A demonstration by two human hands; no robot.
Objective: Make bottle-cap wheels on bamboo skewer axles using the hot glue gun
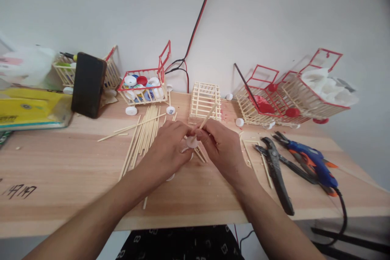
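Note:
Both hands meet above the middle of the table. My left hand point(170, 140) is closed on a white bottle cap point(192, 142), held between its fingertips. A thin wooden stick point(209, 115) is pinched in my right hand point(221, 142), slanting up and to the right, its lower end at the cap. Whether the stick is fixed to the cap, I cannot tell. Below the hands, more sticks point(199, 155) and another white cap show in part. A bundle of loose sticks point(146, 134) lies left of my left hand. Just behind the hands sits a stick frame point(204, 99).
A small stick cart point(143, 87) full of bottle caps stands at the back; more carts point(258, 103) are at the back right. Black-handled pliers point(276, 170) and a blue glue gun point(313, 160) lie at right. A phone point(88, 85) leans at left beside a yellow package point(33, 107).

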